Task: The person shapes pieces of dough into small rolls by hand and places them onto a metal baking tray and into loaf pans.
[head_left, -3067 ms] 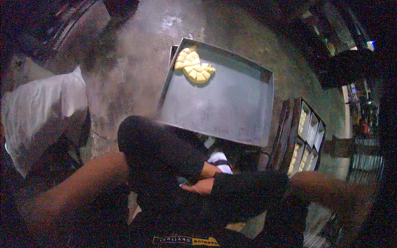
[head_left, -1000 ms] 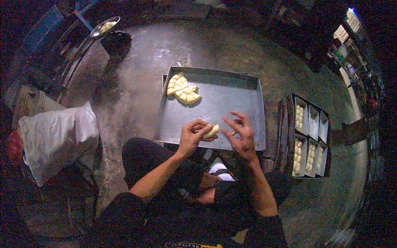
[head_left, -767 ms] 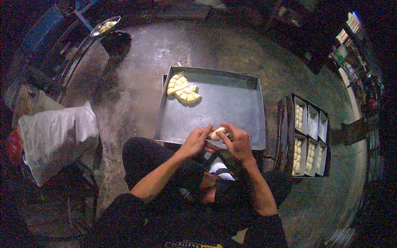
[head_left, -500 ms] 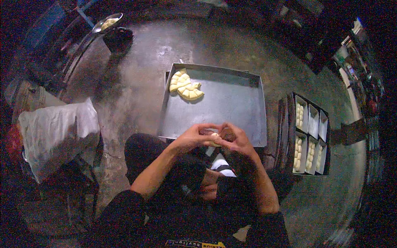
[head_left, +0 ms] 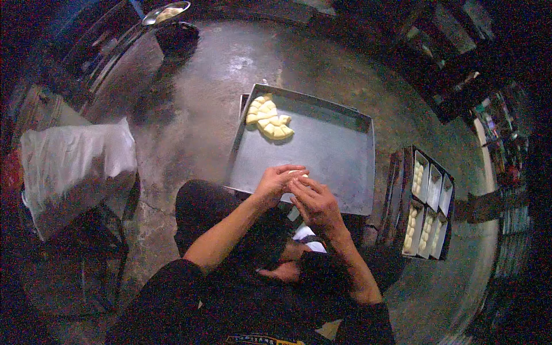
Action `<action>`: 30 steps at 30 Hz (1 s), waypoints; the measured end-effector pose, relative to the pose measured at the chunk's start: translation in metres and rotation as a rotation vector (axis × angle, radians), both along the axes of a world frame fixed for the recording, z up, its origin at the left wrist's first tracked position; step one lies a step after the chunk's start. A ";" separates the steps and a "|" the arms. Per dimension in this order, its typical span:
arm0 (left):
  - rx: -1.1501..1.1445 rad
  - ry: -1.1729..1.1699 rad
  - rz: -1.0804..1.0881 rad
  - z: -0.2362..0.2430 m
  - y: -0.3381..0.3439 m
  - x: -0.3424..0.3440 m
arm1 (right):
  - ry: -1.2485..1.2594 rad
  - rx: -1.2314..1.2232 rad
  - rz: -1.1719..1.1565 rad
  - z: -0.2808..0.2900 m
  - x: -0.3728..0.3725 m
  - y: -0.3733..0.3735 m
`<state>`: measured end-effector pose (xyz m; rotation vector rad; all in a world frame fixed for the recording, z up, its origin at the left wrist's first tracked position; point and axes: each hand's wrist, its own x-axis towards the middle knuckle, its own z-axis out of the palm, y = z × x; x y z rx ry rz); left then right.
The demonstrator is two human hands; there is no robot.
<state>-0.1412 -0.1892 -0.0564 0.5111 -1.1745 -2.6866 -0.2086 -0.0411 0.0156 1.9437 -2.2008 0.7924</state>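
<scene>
A large grey metal tray (head_left: 322, 150) stands before me, tilted a little to the right in view. Pale yellow dough pieces (head_left: 270, 122), scored into segments, sit joined in a curved cluster in its far left corner. Over the tray's near edge, my left hand (head_left: 274, 185) and my right hand (head_left: 317, 202) meet with a small pale piece of dough (head_left: 298, 173) between them. Both hands are closed around it, and the right fingers lie over most of it. Only a sliver of this dough shows.
On the right, a divided dark baking tin (head_left: 424, 210) holds rows of pale dough balls in several compartments. A pale plastic-like sheet (head_left: 80, 155) drapes over a stand on the left. Far left, a round metal bowl (head_left: 166, 13) contains something pale. Concrete floor (head_left: 213, 75) surrounds the tray.
My right hand has turned and its fingers now cover the dough, where before both hands formed an open ring around it. My view has shifted slightly; the cluster in the tray looks the same.
</scene>
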 end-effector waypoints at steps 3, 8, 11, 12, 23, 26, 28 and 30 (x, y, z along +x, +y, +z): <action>-0.273 -0.030 0.185 -0.024 -0.009 -0.006 | -0.080 0.121 -0.046 -0.021 -0.007 -0.020; -0.837 -0.141 -0.051 -0.006 -0.029 -0.013 | -0.512 0.214 -0.205 -0.032 -0.056 -0.056; -1.101 -0.486 0.163 -0.013 -0.055 -0.033 | -0.420 -0.019 -0.197 -0.080 -0.080 -0.064; -1.005 -0.425 0.181 0.002 -0.060 -0.032 | -0.336 0.030 -0.176 -0.100 -0.095 -0.061; -0.680 -0.272 0.267 -0.036 -0.058 -0.037 | -0.411 0.445 -0.330 -0.170 -0.193 -0.196; -0.685 -0.265 0.248 -0.035 -0.057 -0.036 | -0.426 0.388 -0.258 -0.169 -0.180 -0.198; -0.698 -0.271 0.243 -0.034 -0.055 -0.034 | -0.541 0.267 -0.226 -0.173 -0.174 -0.189; -0.709 -0.260 0.244 -0.034 -0.052 -0.034 | -0.899 0.310 -0.238 -0.168 -0.186 -0.166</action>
